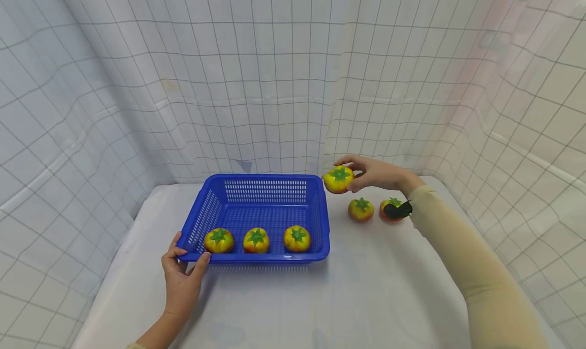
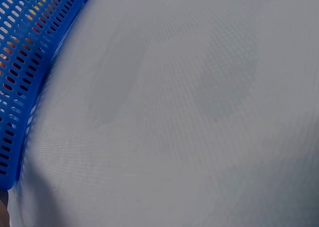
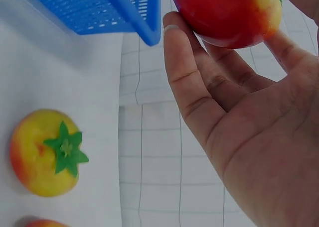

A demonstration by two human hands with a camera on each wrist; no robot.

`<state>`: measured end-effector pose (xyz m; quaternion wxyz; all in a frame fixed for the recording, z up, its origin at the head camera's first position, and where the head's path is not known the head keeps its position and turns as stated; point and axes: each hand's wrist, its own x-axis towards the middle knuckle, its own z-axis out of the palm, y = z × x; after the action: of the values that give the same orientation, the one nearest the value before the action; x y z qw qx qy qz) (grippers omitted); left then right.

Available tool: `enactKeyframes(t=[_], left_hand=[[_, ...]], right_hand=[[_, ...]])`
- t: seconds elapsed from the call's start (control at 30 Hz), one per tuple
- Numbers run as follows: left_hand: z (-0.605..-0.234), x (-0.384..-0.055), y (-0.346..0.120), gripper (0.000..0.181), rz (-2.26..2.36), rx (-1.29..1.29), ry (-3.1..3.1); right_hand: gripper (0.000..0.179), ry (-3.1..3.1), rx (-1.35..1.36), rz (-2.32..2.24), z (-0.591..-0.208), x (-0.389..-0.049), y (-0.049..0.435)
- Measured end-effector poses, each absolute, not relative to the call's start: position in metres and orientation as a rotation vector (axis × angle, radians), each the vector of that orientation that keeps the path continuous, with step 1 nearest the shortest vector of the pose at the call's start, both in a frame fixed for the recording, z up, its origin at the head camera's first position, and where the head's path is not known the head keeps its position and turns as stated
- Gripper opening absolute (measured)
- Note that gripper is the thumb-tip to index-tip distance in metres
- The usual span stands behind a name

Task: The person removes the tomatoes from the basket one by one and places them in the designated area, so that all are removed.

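Observation:
A blue plastic basket (image 1: 256, 258) stands on the table. Along its near side lie a left tomato (image 1: 219, 241), a middle tomato (image 1: 256, 240) and a right tomato (image 1: 297, 238), yellow-red with green star-shaped tops. My left hand (image 1: 182, 283) grips the basket's near left corner, thumb and fingers at the rim. Raised beside the basket's far right corner, my right hand (image 1: 373, 175) holds another tomato (image 1: 338, 179) between thumb and fingers. In the right wrist view this held tomato (image 3: 224, 15) shows its red underside.
Two more tomatoes lie on the white table right of the basket: one nearer it (image 1: 360, 210), and another (image 1: 387, 206) partly hidden by a black wrist device (image 1: 397, 210). White grid-patterned curtains (image 1: 284, 84) enclose the table at the back and sides.

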<state>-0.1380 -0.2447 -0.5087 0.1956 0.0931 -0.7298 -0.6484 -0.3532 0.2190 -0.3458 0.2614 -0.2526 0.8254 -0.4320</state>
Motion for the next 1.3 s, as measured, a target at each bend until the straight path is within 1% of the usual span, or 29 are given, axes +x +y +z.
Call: enactKeyframes(t=[0.37, 0.7, 0.97, 1.3], left_hand=[[-0.507, -0.137, -0.245, 0.047, -1.8, 0.262, -2.065], [-0.508, -0.139, -0.246, 0.043, -1.793, 0.23, -2.044], [-0.507, -0.137, -0.247, 0.047, -1.806, 0.234, -2.041], [-0.508, -0.139, -0.248, 0.048, -1.795, 0.27, -2.082]], right_hand=[[0.068, 2.29, -0.567, -1.245, -0.357, -0.344, 0.263], [0.067, 2.264, -0.506, -1.375, -0.363, -0.332, 0.306], [0.066, 2.257, -0.483, -1.477, -0.376, -0.329, 0.335], [0.074, 2.32, -0.423, -1.489, -0.393, -0.322, 0.365]])
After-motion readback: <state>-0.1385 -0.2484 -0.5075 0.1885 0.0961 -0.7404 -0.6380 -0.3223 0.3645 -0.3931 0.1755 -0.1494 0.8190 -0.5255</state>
